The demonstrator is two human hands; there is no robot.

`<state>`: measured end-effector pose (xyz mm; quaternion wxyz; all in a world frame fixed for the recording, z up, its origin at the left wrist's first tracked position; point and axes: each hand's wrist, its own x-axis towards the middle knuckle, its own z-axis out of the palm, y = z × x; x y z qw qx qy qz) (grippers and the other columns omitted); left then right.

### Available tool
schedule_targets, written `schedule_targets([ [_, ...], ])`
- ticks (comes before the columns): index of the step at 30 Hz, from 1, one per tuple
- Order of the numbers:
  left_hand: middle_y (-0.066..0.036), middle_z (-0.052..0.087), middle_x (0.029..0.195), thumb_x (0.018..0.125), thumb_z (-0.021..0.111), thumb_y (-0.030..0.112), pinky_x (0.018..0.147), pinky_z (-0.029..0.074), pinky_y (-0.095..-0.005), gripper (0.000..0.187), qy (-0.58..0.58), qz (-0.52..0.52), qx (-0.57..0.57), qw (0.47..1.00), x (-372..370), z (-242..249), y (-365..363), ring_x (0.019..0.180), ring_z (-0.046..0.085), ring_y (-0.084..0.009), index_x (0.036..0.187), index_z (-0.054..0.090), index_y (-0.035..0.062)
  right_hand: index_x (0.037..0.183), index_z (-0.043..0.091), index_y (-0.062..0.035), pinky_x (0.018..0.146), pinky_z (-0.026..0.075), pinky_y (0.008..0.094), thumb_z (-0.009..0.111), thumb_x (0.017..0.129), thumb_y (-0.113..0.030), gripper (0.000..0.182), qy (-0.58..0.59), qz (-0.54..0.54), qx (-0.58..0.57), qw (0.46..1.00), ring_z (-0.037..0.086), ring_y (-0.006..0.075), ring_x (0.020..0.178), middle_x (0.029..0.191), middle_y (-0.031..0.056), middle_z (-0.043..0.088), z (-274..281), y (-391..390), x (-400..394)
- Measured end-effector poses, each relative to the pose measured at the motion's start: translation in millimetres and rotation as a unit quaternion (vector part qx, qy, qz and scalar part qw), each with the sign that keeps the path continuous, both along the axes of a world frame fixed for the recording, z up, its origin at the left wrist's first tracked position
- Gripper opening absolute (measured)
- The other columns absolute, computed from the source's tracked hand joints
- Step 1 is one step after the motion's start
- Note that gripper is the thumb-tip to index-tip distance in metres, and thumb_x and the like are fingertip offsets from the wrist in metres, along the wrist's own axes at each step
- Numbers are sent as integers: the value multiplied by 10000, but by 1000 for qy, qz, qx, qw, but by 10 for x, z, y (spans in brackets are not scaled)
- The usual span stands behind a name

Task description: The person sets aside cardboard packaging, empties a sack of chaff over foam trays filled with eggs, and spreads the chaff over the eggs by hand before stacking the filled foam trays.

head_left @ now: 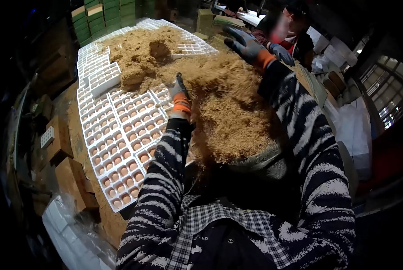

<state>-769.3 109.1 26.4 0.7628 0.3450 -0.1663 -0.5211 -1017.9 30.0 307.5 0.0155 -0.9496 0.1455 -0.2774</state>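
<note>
My left hand (180, 93), in a grey glove with an orange cuff, is at the left edge of a heap of loose brown sawdust-like material (237, 121). One dark fingertip points up; its other fingers are partly hidden, and nothing shows in its grip. Above the far right side of the heap, my right hand (248, 46) is open in a matching glove, fingers spread. Loose material is blurred in motion between my hands. White compartment trays (116, 119) with round, pale pinkish-brown pieces (120, 188) in the cells lie left of my left hand.
More loose material (143, 49) covers the far trays. A single white tray (104, 79) rests on top of others. Green boxes (104, 20) are stacked behind. At right is another person with a gloved hand (281, 53). Cardboard boxes (75, 184) stand at left.
</note>
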Motion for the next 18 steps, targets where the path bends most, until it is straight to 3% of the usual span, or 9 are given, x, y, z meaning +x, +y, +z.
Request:
schedule_targets([
  [2, -167, 340, 1478, 919, 618, 275, 1065, 321, -332, 709, -169, 361, -39, 916, -689, 640, 506, 1288, 403, -265, 1480, 258, 31, 1427, 403, -153, 1129, 232, 475, 479, 870, -650, 750, 127, -42, -46, 990, 347, 371, 1349, 1447, 192, 397, 68, 488, -449],
  [4, -163, 261, 1529, 916, 619, 310, 1120, 225, -335, 759, -238, 292, -33, 926, -841, 372, 921, 1403, 250, -263, 1490, 212, 27, 1424, 407, -194, 1140, 224, 481, 598, 831, -543, 714, 188, -65, -94, 975, 356, 385, 1340, 1425, 194, 423, -58, 887, -959],
  [6, -157, 275, 1526, 920, 608, 327, 1114, 247, -340, 729, -288, 212, 69, 931, -1119, -290, 1156, 1391, 285, -268, 1479, 253, 24, 1428, 392, -182, 1137, 215, 487, 602, 816, -562, 750, 266, -110, -126, 949, 344, 387, 1344, 1426, 187, 418, -231, 1148, -1329],
  [8, -126, 411, 1430, 924, 560, 463, 1044, 358, -337, 750, -306, 12, 50, 951, -1261, -1338, 1118, 1226, 463, -273, 1447, 303, -9, 1419, 395, -140, 1139, 197, 487, 617, 808, -554, 770, 314, -152, -114, 930, 334, 388, 1346, 1426, 185, 416, -504, 1143, -1500],
  [9, -63, 543, 1101, 941, 491, 517, 773, 466, -317, 507, -313, 84, 11, 946, -1618, -1270, 1137, 893, 510, -190, 1290, 522, 149, 1419, 395, -140, 1139, 197, 487, 617, 808, -554, 770, 312, -155, -110, 931, 334, 388, 1346, 1426, 185, 416, -539, 1180, -1523],
  [10, -49, 537, 897, 931, 463, 577, 662, 437, -268, 443, 86, -117, 16, 989, -1557, -1388, 883, 764, 490, -183, 1008, 607, 166, 1418, 394, -127, 1141, 191, 485, 629, 801, -544, 781, 329, -166, -105, 924, 320, 388, 1354, 1434, 184, 405, -533, 1198, -1526],
  [12, -43, 459, 736, 930, 431, 603, 631, 448, -330, 485, 127, -241, 0, 962, -1435, -1265, 645, 674, 462, -217, 787, 567, 160, 1417, 393, -114, 1143, 185, 483, 641, 794, -533, 791, 349, -183, -100, 914, 307, 387, 1361, 1442, 184, 394, -468, 1243, -1576],
  [15, -51, 482, 850, 914, 460, 524, 717, 423, -342, 397, -238, -218, 70, 944, -1495, -1611, 358, 789, 466, -229, 866, 585, 149, 1443, 355, -119, 1138, 187, 491, 678, 774, -487, 829, 271, -268, -65, 922, 275, 403, 1374, 1483, 187, 333, -351, 1532, -1759],
  [18, -58, 505, 963, 898, 489, 444, 802, 399, -354, 329, -711, -204, 130, 660, -1530, -2009, 148, 905, 469, -241, 945, 603, 139, 1474, 286, -101, 1138, 181, 511, 697, 774, -451, 884, 137, -395, -108, 902, 271, 412, 1371, 1501, 194, 292, -614, 1794, -2121],
])
